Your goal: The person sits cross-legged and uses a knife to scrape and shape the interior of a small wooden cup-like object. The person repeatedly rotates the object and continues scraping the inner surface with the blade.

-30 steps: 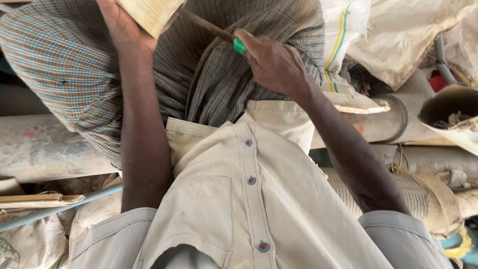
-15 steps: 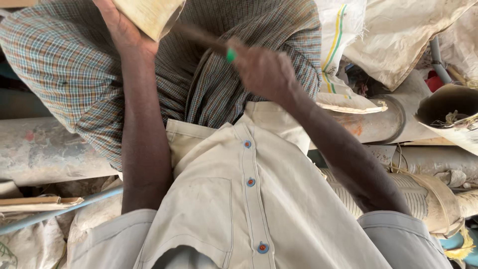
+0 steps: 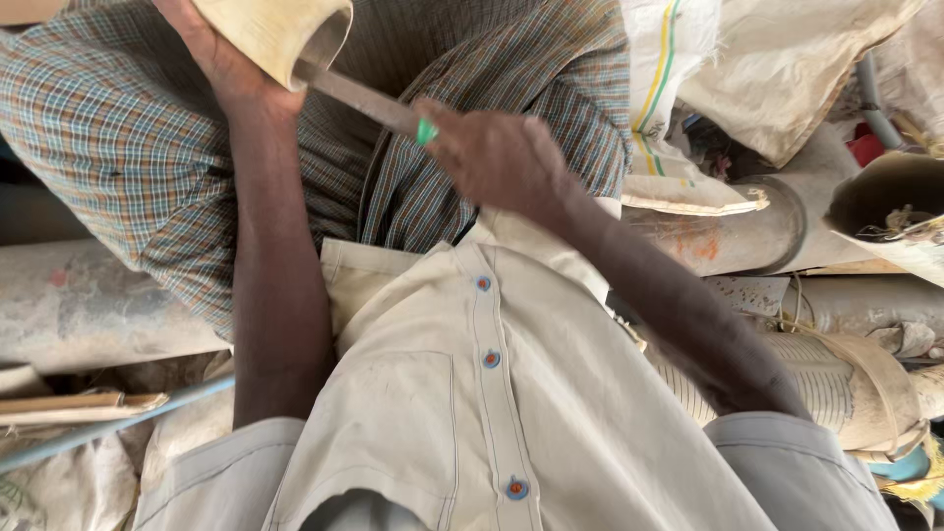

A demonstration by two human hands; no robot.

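My left hand point(image 3: 221, 59) was clamped around a pale hollow bamboo section point(image 3: 275, 29) at the top edge of the view, its open end turned toward my right side, over my checked wrap point(image 3: 118, 147). A flat metal blade point(image 3: 359, 98) ran slantwise from that open mouth to my right hand point(image 3: 501, 157), whose grip was closed tight on the green handle point(image 3: 426, 131); the tip appeared to sit just inside the rim, though how deep could not be told. By my judgement the step in hand was scraping or trimming the inner wall of the section. The next stroke called for a steady hold with the left and a controlled draw of the blade along the rim, kept away from the holding fingers. Further right lay woven sacks point(image 3: 777, 59) and grey pipes point(image 3: 757, 226), well apart from the work.
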